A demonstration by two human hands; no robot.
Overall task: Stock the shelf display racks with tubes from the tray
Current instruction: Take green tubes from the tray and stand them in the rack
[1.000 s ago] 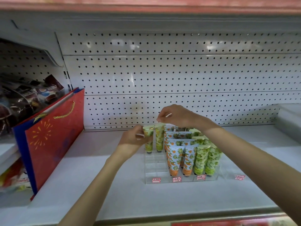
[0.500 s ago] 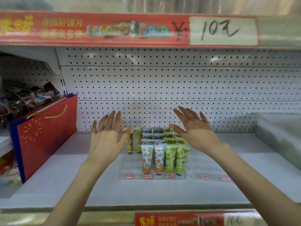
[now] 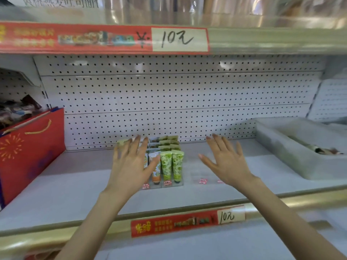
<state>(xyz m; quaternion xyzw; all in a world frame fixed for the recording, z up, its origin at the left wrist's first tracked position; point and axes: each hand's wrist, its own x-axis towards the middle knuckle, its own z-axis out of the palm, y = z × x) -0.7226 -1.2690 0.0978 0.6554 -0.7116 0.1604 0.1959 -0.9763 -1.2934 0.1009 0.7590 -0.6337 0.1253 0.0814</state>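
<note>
**Both hands spread and empty at the rack**

We see the tubes (image 3: pixel 166 166) standing upright in a clear rack (image 3: pixel 173 183) at the middle of the shelf (image 3: pixel 75 184). Their long axes are vertical, with caps down, flat crimped ends up and printed faces towards us. Each has a pale body. Some carry a green leafy print and some an orange one with an orange cap.

In the front row we count two green tubes side by side and one orange tube to their left. A further one is mostly hidden by the left hand (image 3: pixel 131 166). Behind the green pair we see only the crimped tops of about three more rows, so we cannot give a full count.

The left hand is held up in front of the rack's left part, fingers straight and fanned, gripping nothing. We cannot tell whether it touches a tube. The right hand (image 3: pixel 228 164) is likewise spread and empty, to the right of the rack and apart from it.

One grey tray (image 3: pixel 281 147) sits at the shelf's right end, with something blurred inside. One red bag (image 3: pixel 28 152) stands at the left.
</note>
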